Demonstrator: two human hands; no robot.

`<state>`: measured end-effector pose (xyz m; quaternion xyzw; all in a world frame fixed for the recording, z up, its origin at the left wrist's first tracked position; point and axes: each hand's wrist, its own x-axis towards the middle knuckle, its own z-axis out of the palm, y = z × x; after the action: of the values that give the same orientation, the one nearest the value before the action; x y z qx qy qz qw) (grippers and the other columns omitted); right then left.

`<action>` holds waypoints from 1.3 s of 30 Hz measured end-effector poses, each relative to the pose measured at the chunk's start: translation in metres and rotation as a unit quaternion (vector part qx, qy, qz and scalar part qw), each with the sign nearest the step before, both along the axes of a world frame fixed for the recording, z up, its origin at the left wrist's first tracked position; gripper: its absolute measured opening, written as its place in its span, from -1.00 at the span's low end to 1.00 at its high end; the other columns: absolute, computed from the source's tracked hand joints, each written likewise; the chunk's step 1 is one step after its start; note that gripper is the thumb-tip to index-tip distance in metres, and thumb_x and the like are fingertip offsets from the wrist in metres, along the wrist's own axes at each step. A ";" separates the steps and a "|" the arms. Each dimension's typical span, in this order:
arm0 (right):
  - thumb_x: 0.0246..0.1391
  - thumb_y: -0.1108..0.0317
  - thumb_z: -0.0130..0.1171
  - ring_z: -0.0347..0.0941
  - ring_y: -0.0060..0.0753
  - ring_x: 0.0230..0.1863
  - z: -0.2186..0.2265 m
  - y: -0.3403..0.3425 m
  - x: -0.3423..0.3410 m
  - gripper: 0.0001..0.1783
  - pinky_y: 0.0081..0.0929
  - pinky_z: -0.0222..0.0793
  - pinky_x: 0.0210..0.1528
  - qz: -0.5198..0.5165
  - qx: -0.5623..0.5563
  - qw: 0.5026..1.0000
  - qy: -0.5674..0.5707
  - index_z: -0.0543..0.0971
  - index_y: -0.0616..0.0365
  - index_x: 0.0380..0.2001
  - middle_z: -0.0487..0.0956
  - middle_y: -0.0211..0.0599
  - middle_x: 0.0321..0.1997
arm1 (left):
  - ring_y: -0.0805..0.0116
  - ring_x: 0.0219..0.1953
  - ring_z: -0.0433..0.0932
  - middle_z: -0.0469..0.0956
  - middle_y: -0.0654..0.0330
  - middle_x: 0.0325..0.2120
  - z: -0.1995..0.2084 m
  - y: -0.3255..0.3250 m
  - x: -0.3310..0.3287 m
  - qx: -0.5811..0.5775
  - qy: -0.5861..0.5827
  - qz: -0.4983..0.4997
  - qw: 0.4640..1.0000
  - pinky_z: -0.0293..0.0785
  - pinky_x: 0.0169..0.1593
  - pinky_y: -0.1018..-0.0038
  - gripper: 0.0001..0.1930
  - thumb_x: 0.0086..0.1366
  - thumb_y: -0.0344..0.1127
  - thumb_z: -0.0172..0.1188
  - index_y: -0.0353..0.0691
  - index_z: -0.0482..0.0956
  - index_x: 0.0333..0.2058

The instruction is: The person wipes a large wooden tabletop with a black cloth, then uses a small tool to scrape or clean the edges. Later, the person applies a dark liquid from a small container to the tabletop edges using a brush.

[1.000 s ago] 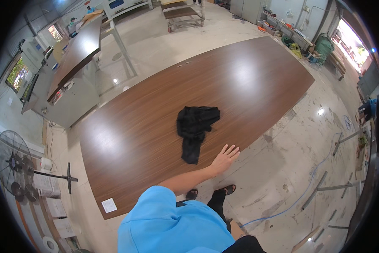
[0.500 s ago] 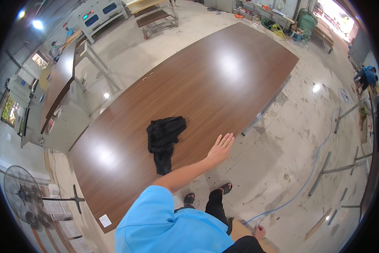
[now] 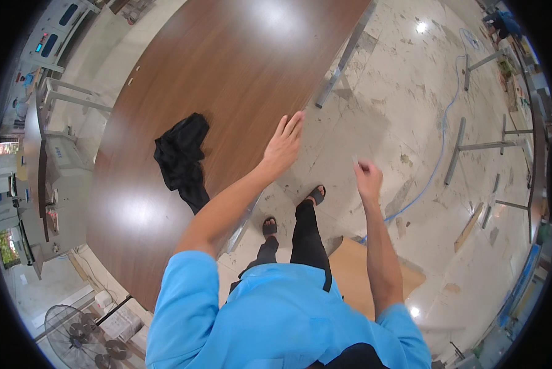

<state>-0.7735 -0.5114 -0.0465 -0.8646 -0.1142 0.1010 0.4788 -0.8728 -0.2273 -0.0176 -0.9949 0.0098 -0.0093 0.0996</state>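
both hands are empty: the left hand (image 3: 283,145) is stretched flat with fingers spread at the edge of the brown table (image 3: 227,74), and the right hand (image 3: 368,178) is loosely curled over the floor. one crumpled black garment (image 3: 181,157) lies on the table, near the left hand but apart from it

Bright, even overhead light fills the room, leaving two soft white patches of glare on the brown table (image 3: 239,80) and small sharp glints on the pale floor (image 3: 411,141). Shadows are faint and short (a soft grey one lies on the floor under the table's edge), and the black cloth (image 3: 181,157) shows almost no detail in its folds. Straight edges bow strongly toward the black round rim, and the right hand (image 3: 368,178) is slightly smeared by motion while the left hand (image 3: 283,146) looks sharper.
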 end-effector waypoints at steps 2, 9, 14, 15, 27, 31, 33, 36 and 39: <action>0.15 0.32 0.33 0.66 -0.20 -0.31 0.024 0.070 0.031 -0.77 -0.33 0.51 -0.20 0.064 0.025 0.996 -0.053 0.71 0.20 -0.17 0.72 -0.13 -0.31 | -0.04 0.59 -0.08 0.09 -0.13 0.51 0.002 -0.003 -0.043 -0.029 0.032 -0.022 0.999 -0.11 0.58 0.04 -0.32 0.32 -0.28 0.15 -0.46 0.30 0.37; 0.15 0.38 0.26 0.57 -0.04 -0.17 0.034 0.198 0.078 -0.85 -0.17 0.50 -0.18 0.145 -0.065 0.920 -0.359 0.70 0.05 -0.20 0.61 -0.25 -0.27 | -0.09 0.59 -0.08 0.05 -0.09 0.53 0.036 0.021 -0.220 -0.268 -0.031 0.160 0.950 -0.21 0.57 -0.08 -0.25 0.29 -0.25 0.29 -0.12 0.28 0.45; -0.02 0.48 0.24 0.58 -0.08 -0.16 0.027 0.179 0.021 -0.73 -0.16 0.54 -0.12 0.291 -0.087 0.858 -0.415 0.70 0.08 -0.19 0.61 -0.25 -0.28 | -0.17 0.58 -0.07 0.02 -0.06 0.55 0.021 0.058 -0.294 -0.166 -0.154 0.496 0.838 -0.21 0.55 -0.12 -0.36 0.49 -0.14 0.03 -0.15 0.21 0.49; -0.04 0.47 0.24 0.59 -0.07 -0.13 0.031 0.168 -0.007 -0.72 -0.15 0.55 -0.10 0.337 -0.065 0.847 -0.406 0.70 0.10 -0.20 0.61 -0.25 -0.28 | -0.15 0.58 -0.07 0.03 -0.06 0.55 0.015 0.061 -0.299 -0.155 -0.163 0.467 0.855 -0.21 0.55 -0.12 -0.37 0.52 -0.11 -0.04 -0.14 0.20 0.49; 0.00 0.45 0.20 0.57 0.00 -0.18 0.044 0.173 -0.054 -0.78 -0.13 0.52 -0.19 0.240 -0.060 0.904 -0.350 0.67 0.11 -0.23 0.60 -0.18 -0.28 | -0.10 0.55 0.03 0.11 0.00 0.52 0.004 0.063 -0.304 -0.140 -0.162 0.447 0.868 -0.14 0.54 -0.12 -0.41 0.53 -0.10 -0.03 -0.14 0.28 0.45; -0.05 0.36 0.21 0.54 -0.10 -0.20 0.044 0.142 -0.134 -0.87 -0.14 0.48 -0.17 0.443 0.033 0.835 -0.324 0.60 0.13 -0.39 0.55 -0.20 -0.35 | -0.22 0.56 -0.05 0.01 -0.07 0.55 0.008 0.070 -0.293 -0.153 -0.172 0.470 0.852 -0.13 0.54 -0.10 -0.32 0.49 -0.02 0.08 -0.13 0.20 0.48; -0.09 0.34 0.21 0.55 -0.22 -0.16 0.044 0.109 -0.194 -0.87 -0.25 0.50 -0.14 0.527 0.025 0.809 -0.260 0.60 0.07 -0.41 0.51 -0.26 -0.38 | -0.27 0.56 -0.08 -0.02 -0.08 0.55 0.015 0.072 -0.269 -0.171 -0.201 0.401 0.877 -0.14 0.53 -0.15 -0.24 0.45 0.03 0.14 -0.13 0.17 0.49; -0.01 0.43 0.33 0.57 -0.18 -0.29 0.032 0.078 -0.214 -0.85 -0.29 0.52 -0.21 0.328 0.082 0.937 -0.089 0.68 0.15 -0.31 0.58 -0.27 -0.36 | -0.32 0.55 -0.10 -0.03 -0.09 0.55 0.028 0.061 -0.213 -0.182 -0.068 0.283 0.939 -0.14 0.50 -0.25 -0.17 0.39 0.09 0.21 -0.15 0.16 0.50; 0.09 0.48 0.37 0.59 -0.30 -0.37 0.018 0.059 -0.180 -0.84 -0.43 0.49 -0.26 0.087 0.104 0.986 0.092 0.70 0.24 -0.23 0.63 -0.23 -0.35 | -0.33 0.56 -0.13 -0.04 -0.05 0.56 0.029 0.033 -0.132 -0.228 -0.026 0.140 0.963 -0.12 0.45 -0.40 -0.16 0.38 0.07 0.23 -0.11 0.15 0.51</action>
<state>-0.9535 -0.4522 -0.0282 -0.7838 -0.1540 0.2089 0.5642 -1.0049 -0.1945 0.0112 -0.9821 -0.1348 -0.0233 -0.1293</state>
